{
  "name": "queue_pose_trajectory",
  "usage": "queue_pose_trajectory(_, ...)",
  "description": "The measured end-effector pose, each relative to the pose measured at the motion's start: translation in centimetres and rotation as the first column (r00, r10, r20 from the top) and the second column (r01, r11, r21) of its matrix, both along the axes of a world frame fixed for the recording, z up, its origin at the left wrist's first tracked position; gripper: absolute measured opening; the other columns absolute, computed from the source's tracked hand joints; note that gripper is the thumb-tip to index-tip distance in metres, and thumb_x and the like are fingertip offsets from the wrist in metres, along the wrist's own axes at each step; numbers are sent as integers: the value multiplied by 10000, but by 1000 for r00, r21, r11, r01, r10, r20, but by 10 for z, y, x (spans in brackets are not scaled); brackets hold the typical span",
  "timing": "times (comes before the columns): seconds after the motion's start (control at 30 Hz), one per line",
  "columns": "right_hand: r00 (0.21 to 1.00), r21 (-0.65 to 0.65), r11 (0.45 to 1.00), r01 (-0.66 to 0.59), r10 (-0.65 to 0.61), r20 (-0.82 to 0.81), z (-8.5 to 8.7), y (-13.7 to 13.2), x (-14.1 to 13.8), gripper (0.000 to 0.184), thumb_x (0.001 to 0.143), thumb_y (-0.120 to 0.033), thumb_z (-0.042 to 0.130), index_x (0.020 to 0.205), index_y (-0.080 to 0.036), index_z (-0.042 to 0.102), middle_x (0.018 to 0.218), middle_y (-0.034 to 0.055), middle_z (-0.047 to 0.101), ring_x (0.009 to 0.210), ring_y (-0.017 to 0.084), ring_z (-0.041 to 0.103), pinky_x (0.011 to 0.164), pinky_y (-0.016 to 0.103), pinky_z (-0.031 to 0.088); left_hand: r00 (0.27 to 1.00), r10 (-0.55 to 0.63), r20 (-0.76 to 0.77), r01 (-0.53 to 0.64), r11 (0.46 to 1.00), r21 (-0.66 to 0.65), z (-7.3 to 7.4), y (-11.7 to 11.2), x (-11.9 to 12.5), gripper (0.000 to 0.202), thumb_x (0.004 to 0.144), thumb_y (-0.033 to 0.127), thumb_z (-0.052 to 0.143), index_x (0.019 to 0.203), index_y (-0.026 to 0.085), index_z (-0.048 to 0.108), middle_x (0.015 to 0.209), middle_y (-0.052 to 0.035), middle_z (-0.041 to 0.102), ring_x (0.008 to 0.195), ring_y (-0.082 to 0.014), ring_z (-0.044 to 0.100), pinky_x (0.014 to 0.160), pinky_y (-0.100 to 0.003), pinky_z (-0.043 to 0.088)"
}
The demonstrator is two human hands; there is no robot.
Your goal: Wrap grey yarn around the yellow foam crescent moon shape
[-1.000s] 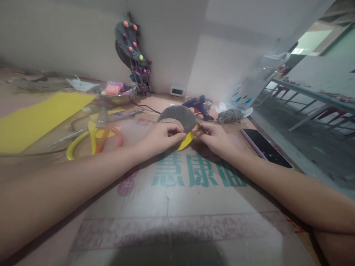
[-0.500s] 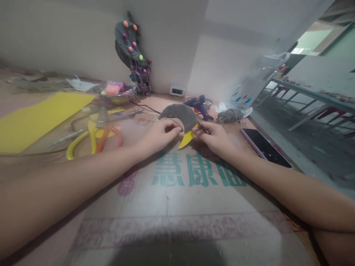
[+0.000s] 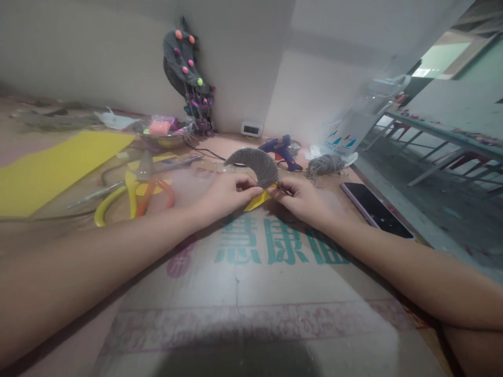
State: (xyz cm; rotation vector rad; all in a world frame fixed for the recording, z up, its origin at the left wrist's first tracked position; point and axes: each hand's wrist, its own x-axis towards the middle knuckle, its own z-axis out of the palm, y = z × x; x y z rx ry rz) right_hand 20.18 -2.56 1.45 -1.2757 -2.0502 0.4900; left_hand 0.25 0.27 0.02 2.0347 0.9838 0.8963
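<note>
A yellow crescent shape, mostly wound in grey yarn, stands tilted above a printed cardboard sheet. My left hand is closed on its inner edge near the bare yellow tip. My right hand pinches the grey yarn strand right beside that tip, fingers pressed together. The two hands almost touch. A ball of grey yarn lies behind my right hand.
A blue glue gun, a dark phone, yellow and orange-handled scissors, a yellow foam sheet, a bowl of coloured bits and a grey pom-pom hanging piece against the wall surround the work spot.
The crescent has tipped and its yellow tip dropped lower between the hands. My right hand moved left, closer to my left hand.
</note>
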Motion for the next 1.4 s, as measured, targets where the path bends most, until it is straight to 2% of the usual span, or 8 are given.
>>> queue_pose_trajectory(0.13,1000,8,999,-31,31,7,-1,-1,0,250,856,-317,541,646,-183,519,585,-33,465,574,106,422,546,235,310,999,34,-30,-33,999,42,3,-1,0,263,818,409,619,770,154,657,743,-8,648,697,-142,562,635,-260,402)
queue_pose_trajectory(0.3,994,50,994,-99,97,45,-6,-1,0,280,864,-334,564,633,-183,515,579,-35,468,560,99,413,530,234,297,974,138,-179,-130,990,57,6,-3,2,408,775,532,622,611,161,581,628,-13,576,612,-146,501,535,-271,306)
queue_pose_trajectory(0.4,992,73,991,-114,110,60,-8,0,1,294,869,-338,570,627,-181,514,578,-38,469,553,94,406,525,232,294,971,122,-208,-109,991,74,7,-4,2,392,789,482,605,567,170,527,583,1,531,589,-138,475,530,-272,282)
queue_pose_trajectory(0.73,998,31,998,-62,61,31,-5,1,1,239,872,-329,559,691,-174,579,619,-21,541,585,110,458,557,239,330,981,34,-190,-17,996,92,6,-4,0,162,764,273,568,645,178,510,628,19,531,615,-138,498,554,-271,323)
queue_pose_trajectory(0.9,999,46,998,-48,46,28,-5,0,0,299,873,-330,558,619,-186,494,580,-37,466,558,100,413,540,234,310,977,66,-203,-31,985,172,5,-2,1,388,838,442,546,563,183,457,563,21,462,592,-133,440,560,-286,280)
queue_pose_trajectory(0.97,998,45,997,-63,61,30,-6,0,0,316,873,-338,561,609,-188,473,580,-39,455,559,98,407,541,233,308,974,86,-207,-48,982,183,5,-1,1,421,845,459,542,543,183,439,540,25,438,579,-128,422,555,-290,264)
queue_pose_trajectory(1.2,997,16,998,-66,65,36,-5,1,1,280,878,-347,554,652,-186,515,595,-37,478,571,105,419,544,239,311,982,15,-186,6,994,112,3,-1,-1,279,842,389,557,668,171,550,657,2,572,636,-145,510,570,-276,332)
queue_pose_trajectory(1.4,999,32,999,-31,30,37,0,-2,-2,296,870,-357,548,633,-189,493,583,-35,454,563,106,404,537,240,301,990,48,-131,-34,993,109,3,-2,0,269,839,386,581,686,165,579,701,-1,594,676,-146,528,604,-273,364)
